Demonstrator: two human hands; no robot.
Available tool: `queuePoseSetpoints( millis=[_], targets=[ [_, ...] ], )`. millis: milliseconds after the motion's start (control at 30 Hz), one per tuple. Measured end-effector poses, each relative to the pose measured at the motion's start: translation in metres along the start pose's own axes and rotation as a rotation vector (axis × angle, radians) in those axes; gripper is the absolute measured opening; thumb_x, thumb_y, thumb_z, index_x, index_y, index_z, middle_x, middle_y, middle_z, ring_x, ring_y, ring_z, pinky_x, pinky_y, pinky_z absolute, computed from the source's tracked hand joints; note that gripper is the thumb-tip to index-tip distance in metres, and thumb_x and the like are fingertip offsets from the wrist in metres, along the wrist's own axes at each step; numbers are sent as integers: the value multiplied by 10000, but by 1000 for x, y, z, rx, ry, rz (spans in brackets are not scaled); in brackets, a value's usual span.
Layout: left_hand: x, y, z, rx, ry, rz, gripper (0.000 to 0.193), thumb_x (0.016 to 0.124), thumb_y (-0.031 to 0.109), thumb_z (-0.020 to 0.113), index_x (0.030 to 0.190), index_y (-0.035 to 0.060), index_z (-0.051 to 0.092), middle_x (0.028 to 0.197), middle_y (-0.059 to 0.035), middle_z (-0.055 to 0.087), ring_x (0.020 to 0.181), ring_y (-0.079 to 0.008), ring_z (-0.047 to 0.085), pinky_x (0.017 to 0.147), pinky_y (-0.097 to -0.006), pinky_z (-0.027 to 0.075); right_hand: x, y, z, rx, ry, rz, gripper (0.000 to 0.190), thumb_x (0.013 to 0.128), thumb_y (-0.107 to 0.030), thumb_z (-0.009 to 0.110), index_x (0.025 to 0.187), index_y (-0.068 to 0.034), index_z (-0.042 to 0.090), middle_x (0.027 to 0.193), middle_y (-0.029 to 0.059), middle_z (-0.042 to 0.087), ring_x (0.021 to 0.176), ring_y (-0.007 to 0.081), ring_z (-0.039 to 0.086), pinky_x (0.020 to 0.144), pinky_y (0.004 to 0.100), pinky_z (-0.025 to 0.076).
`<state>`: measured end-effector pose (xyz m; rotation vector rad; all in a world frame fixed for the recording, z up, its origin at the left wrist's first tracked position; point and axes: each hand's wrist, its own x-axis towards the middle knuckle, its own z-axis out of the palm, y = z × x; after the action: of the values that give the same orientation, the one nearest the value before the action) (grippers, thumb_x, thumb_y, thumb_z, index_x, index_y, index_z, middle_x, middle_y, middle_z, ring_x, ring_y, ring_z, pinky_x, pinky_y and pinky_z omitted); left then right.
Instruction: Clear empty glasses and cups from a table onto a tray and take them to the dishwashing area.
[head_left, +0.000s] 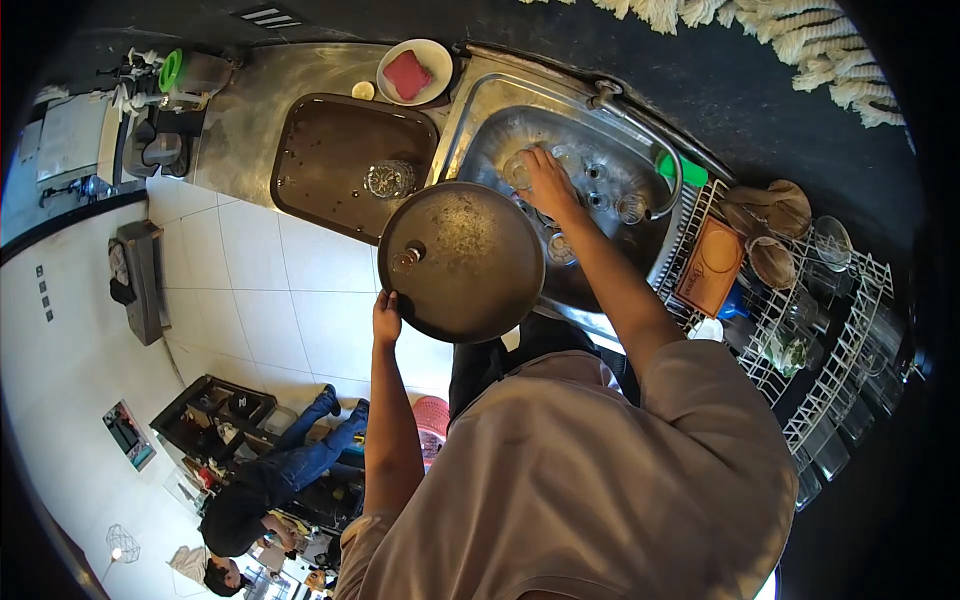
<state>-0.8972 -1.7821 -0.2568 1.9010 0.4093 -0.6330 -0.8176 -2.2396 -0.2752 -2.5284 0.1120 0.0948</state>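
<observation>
My left hand (388, 319) grips the near-left rim of a round brown serving tray (480, 277), held level beside the sink. One small clear glass (406, 260) stands on that tray. Over the stainless steel sink basin (637, 262), my right hand (551, 184) has its fingers on a clear drinking glass (517, 171). Several more glasses sit in the basin around it, among them a ribbed glass (631, 208) and another glass (561, 249) partly under my forearm.
A rectangular brown tray (322, 165) on the counter carries a cut-glass tumbler (390, 180). Behind it are a bowl (442, 56) with a pink sponge (407, 75) and a lemon half (363, 91). The faucet (660, 139) arches over the basin. Right stands a wire dish rack (780, 330). A person (255, 487) works behind.
</observation>
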Motion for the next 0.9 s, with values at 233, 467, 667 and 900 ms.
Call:
queuePoseSetpoints(
  millis=[233,467,667,900],
  targets=[
    [2,1,2,-9,9,10,349,1095,188,473,1340,-32,589,1223,-124,695,1129,-212,630,999,-334,473,-1,-7,-1,-60,-57,29,827,720,-141,893,1404,-31,443,1359,166,505,1318,346,492,1111,422,452],
    [12,-24,-16,-28,-26,45,348,1090,180,484,1343,-31,596,1224,-122,700,1125,-215,638,996,-339,484,-26,-37,-23,94,131,142,679,796,-95,818,1385,-51,482,1366,168,550,1263,374,549,1063,446,477],
    [25,4,-16,-43,-194,-104,337,1068,250,553,1294,7,613,1108,-105,722,939,-205,711,806,-335,583,-90,-108,-7,582,-65,63,606,823,-107,754,1383,-88,524,1284,176,603,1185,379,602,986,473,498],
    [26,19,-18,-96,-301,-172,386,1055,325,579,1320,47,622,1096,-79,723,928,-185,690,798,-341,573,-92,-223,84,587,146,61,566,834,-212,818,1348,-106,605,1416,132,607,1325,351,554,1090,424,453]
  ],
)
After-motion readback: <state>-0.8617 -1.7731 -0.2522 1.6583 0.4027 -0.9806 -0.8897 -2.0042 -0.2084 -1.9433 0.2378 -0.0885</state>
